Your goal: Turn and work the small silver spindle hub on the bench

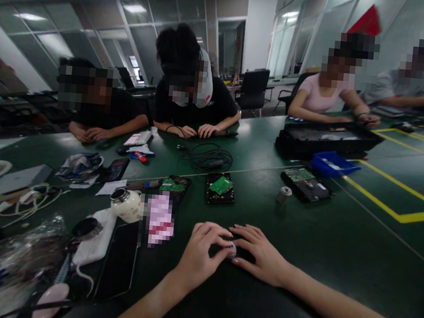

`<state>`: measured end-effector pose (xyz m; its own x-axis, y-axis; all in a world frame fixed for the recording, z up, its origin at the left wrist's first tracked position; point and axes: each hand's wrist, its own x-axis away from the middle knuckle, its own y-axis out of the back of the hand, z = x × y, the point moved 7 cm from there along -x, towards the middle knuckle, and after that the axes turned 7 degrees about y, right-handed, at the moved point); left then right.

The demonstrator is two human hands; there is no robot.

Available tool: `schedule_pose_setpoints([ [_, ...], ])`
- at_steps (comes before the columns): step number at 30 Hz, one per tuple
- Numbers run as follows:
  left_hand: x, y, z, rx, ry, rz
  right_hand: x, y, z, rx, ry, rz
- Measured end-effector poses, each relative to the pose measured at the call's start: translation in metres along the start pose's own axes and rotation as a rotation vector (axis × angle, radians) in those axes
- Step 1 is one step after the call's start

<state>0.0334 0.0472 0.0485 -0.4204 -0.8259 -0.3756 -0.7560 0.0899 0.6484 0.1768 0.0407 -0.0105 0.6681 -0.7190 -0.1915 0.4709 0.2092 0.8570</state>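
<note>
Between the fingertips of my left hand (204,250) is a small round silvery piece (231,250), pinched by thumb and index finger just above the green table. My right hand (262,257) lies close on its other side, fingers spread and thumb apart. Its index and thumb tips come right up to the piece; whether they touch it I cannot tell. Beyond my hands lies a hard drive with a green circuit board (221,188). To its right stands a small metal cylinder (284,195), with another opened hard drive (306,184) behind it.
On my left are a dark phone (117,259), a white power strip (96,235), a cream jar (128,205) and crumpled clear plastic (13,265). A coiled black cable (210,156), a blue tray (333,164) and a black case (325,139) lie across the table, where several people sit.
</note>
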Motion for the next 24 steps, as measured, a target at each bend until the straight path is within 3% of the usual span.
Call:
schedule_pose_setpoints([
  [6,-0.003,0.008,0.009,-0.038,0.037,-0.052,0.0,0.002,0.002,0.001,-0.007,0.011],
  [10,-0.008,0.016,0.043,-0.148,0.177,-0.129,0.0,0.001,0.003,-0.006,-0.017,0.024],
  [16,-0.01,0.003,0.084,-0.18,0.226,-0.047,-0.001,0.003,0.003,-0.019,-0.009,0.013],
  [20,-0.009,0.0,0.086,-0.17,0.226,-0.028,0.0,0.002,0.002,-0.023,-0.007,0.01],
  [24,-0.011,0.004,0.072,-0.127,0.218,-0.034,0.0,0.002,0.002,-0.025,-0.005,0.017],
])
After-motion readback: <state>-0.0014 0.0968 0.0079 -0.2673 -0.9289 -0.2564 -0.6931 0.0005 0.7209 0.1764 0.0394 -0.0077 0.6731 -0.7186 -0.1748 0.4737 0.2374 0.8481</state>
